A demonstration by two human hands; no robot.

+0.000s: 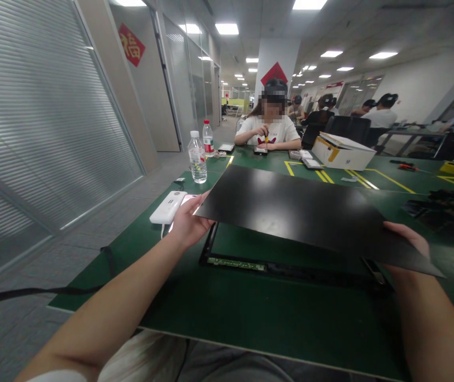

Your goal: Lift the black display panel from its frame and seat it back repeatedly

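A thin, dark, glossy rectangular panel (298,209) is held up over the green table. My left hand (191,223) grips its left edge, and my right hand (410,249) holds the right end, with part of the fingers hidden beneath it. Under the panel, a black rectangular frame (290,270) lies on the tabletop, partly covered from view. A green circuit board strip (237,263) shows along the near side of that frame.
On the green table (227,307), a white device (167,208) and two bottles (198,159) stand left. Across sits a person (269,124) holding a yellow-handled tool. A white box (344,151) is at back right, dark material (445,212) at the right.
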